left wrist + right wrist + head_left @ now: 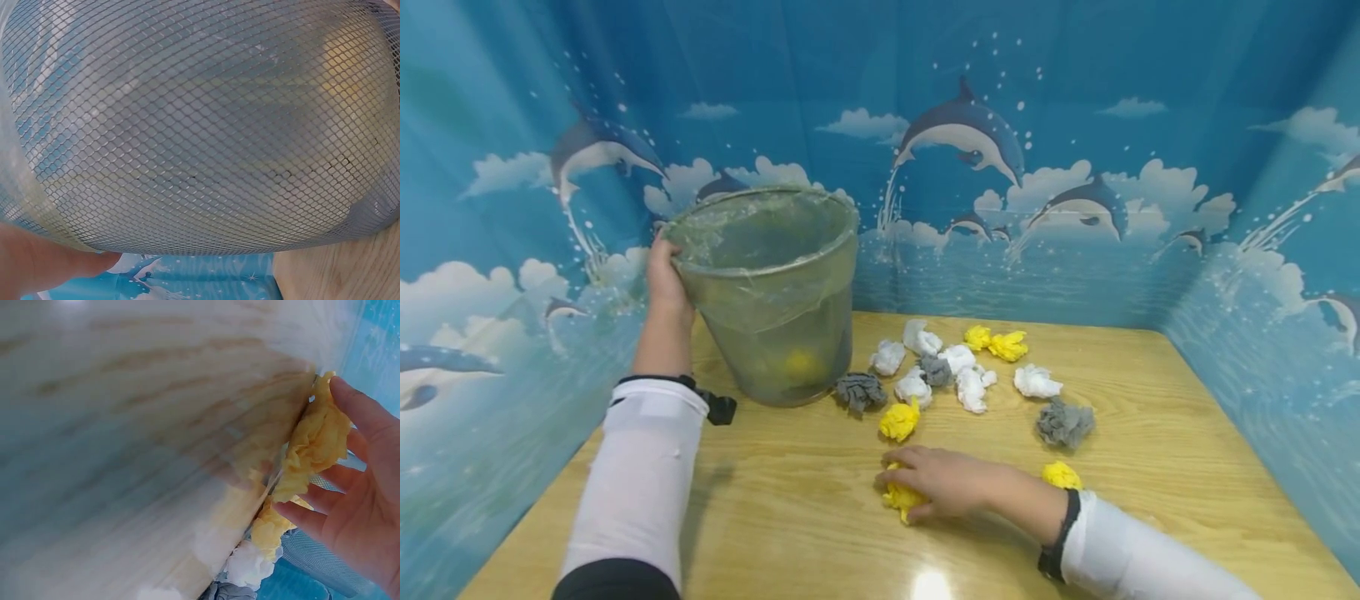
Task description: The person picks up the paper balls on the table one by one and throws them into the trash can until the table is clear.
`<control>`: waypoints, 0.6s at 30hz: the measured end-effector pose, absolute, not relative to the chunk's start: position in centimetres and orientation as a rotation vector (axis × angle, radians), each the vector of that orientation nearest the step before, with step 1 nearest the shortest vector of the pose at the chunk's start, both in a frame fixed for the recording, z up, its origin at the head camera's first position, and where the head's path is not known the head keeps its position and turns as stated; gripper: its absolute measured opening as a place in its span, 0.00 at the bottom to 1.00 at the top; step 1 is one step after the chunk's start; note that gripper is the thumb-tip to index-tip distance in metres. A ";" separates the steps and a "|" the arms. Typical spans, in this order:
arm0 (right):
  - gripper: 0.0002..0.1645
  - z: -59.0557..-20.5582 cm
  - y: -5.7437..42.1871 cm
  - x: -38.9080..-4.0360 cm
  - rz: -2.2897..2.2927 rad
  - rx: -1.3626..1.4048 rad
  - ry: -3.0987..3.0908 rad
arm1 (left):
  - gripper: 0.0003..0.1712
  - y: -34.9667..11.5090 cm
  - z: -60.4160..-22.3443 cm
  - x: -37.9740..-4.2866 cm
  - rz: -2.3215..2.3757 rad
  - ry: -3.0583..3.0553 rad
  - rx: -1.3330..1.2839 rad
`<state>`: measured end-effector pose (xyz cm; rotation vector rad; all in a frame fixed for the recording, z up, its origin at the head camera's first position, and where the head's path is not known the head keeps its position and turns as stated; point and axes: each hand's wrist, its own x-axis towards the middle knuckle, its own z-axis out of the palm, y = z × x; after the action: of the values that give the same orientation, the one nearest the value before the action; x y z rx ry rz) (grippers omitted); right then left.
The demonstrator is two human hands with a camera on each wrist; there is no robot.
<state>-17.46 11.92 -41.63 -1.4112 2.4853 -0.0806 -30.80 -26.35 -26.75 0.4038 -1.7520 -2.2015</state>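
My left hand (668, 279) grips the rim of a grey mesh wastebasket (775, 333), which tilts on the table and is lined with a clear plastic bag (760, 292). A yellow patch shows through its wall low down. In the left wrist view the mesh fills most of the picture, with the thumb (56, 259) at the rim. On the table, my right hand (951, 481) curls its fingers and thumb round a yellow crumpled paper ball (315, 440). Just beyond that hand lies another yellow paper ball (899, 421).
White paper balls (970, 387), grey ones (1065, 422) and yellow ones (1007, 346) lie scattered right of the basket. One yellow ball (1062, 475) sits beside the right forearm. A blue dolphin-print curtain (1000, 250) stands behind the wooden table (1150, 467) and at both sides.
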 end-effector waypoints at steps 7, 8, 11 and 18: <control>0.35 -41.8 11.9 -17.9 -0.108 -1.406 2.507 | 0.40 -26.3 -26.7 -30.9 -2.236 -1.709 0.374; 0.35 -41.8 11.9 -18.0 -0.113 -1.398 2.507 | 0.40 -26.3 -26.7 -30.9 -2.241 -1.704 0.368; 0.34 -41.8 12.0 -18.2 -0.136 -1.366 2.506 | 0.40 -26.3 -26.7 -30.9 -2.234 -1.706 0.374; 0.32 -41.8 12.1 -18.8 -0.147 -1.316 2.512 | 0.40 -26.2 -26.7 -30.8 -2.228 -1.711 0.387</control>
<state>-18.78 12.05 -41.77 -1.3162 2.5118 -0.1474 -30.83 -26.18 -26.66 0.3867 -1.7105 -2.2278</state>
